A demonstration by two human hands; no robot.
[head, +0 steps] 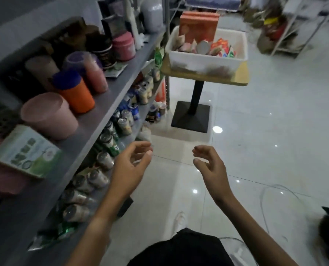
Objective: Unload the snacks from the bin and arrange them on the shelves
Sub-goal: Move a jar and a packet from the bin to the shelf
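A white plastic bin [203, 61] stands on a small wooden pedestal table [234, 78] ahead. Inside it are an upright orange box [198, 25] and several loose snack packets [220, 48]. The grey shelves [110, 104] run along my left, holding snack cups and cans. My left hand [130, 169] and my right hand [210, 166] hover side by side above the floor, well short of the bin. Both have loosely curled fingers and hold nothing.
The upper shelf carries a pink cup [48, 118], an orange cup with a purple lid [73, 93] and a green-and-white box [25, 150]. Cans [121, 120] crowd the lower shelf. A white cable [263, 198] lies on the tiled floor at right. Another rack [294, 25] stands at back right.
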